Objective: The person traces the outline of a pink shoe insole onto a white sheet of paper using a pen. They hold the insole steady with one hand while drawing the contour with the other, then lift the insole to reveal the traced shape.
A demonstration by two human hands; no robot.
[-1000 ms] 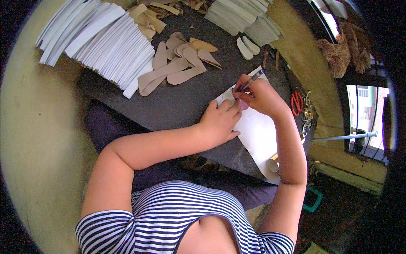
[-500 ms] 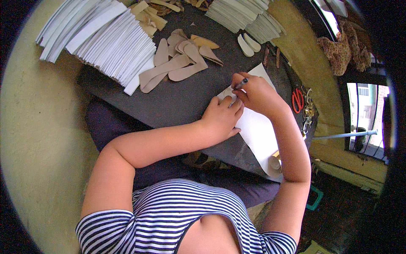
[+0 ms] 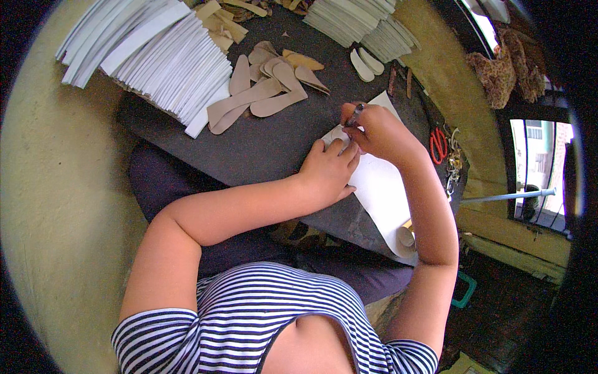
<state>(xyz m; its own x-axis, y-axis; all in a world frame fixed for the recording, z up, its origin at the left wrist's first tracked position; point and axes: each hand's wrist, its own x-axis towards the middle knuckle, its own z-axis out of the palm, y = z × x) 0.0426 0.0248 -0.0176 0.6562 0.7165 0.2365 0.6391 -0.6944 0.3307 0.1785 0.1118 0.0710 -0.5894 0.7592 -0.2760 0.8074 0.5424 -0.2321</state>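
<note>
A white sheet point(image 3: 381, 187) lies across the right part of the dark table point(image 3: 249, 153), its near end curling by my right forearm. My left hand point(image 3: 327, 171) rests on the sheet's left edge, palm down, fingers spread and holding nothing. Under its fingertips a pale piece with a curved edge point(image 3: 336, 133) shows in part; the rest is hidden. My right hand point(image 3: 385, 134) is closed around a dark pen point(image 3: 355, 115), just beyond the left fingers. The pen's tip is hidden behind my fingers, so contact with the sheet cannot be made out.
Tan sole-shaped pieces point(image 3: 274, 87) lie in a loose pile, with a large stack of white strips point(image 3: 168, 68) to their left. Farther back are another pale stack point(image 3: 355, 22) and two white sole shapes point(image 3: 366, 64). Red-handled scissors point(image 3: 438, 145) lie at the right edge.
My right hand has shifted slightly, and the pen in it now stands more upright. My left hand stays in nearly the same place on the sheet.
</note>
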